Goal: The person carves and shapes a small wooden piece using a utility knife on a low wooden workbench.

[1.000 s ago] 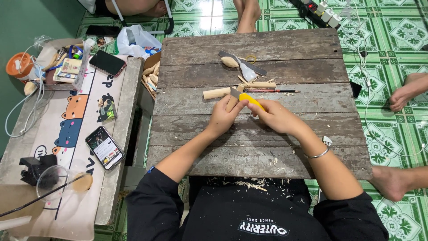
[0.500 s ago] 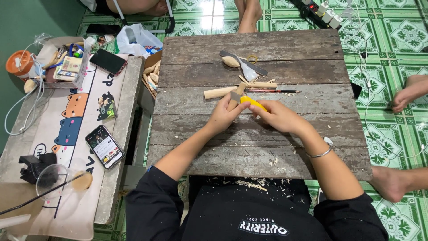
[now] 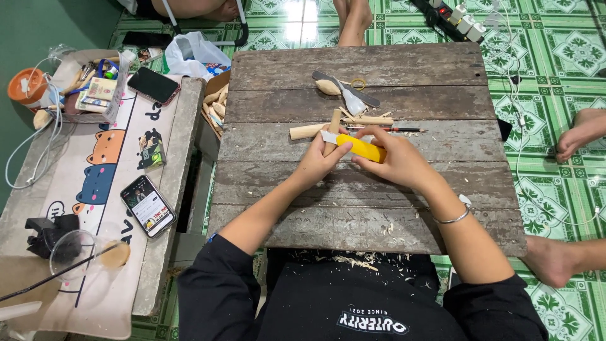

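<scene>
Holding yellow knife (image 3: 361, 148), wooden stick (image 3: 332, 131)

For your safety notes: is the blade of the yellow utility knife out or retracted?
Out: a pale blade juts from the yellow utility knife in the right hand, against the wooden stick the left hand holds.

Two phones, one dark (image 3: 153, 84) and one lit (image 3: 148, 206), lie on a cat-printed mat (image 3: 95, 183), with an orange cup (image 3: 26, 85), a clear glass (image 3: 79, 252) and a white plastic bag (image 3: 192, 53) nearby.

Wood stick and yellow knife, both held
Pale wood stick (image 3: 332, 129) tilts nearly upright; yellow utility knife (image 3: 358, 147) lies across it, blade touching the stick.
</scene>
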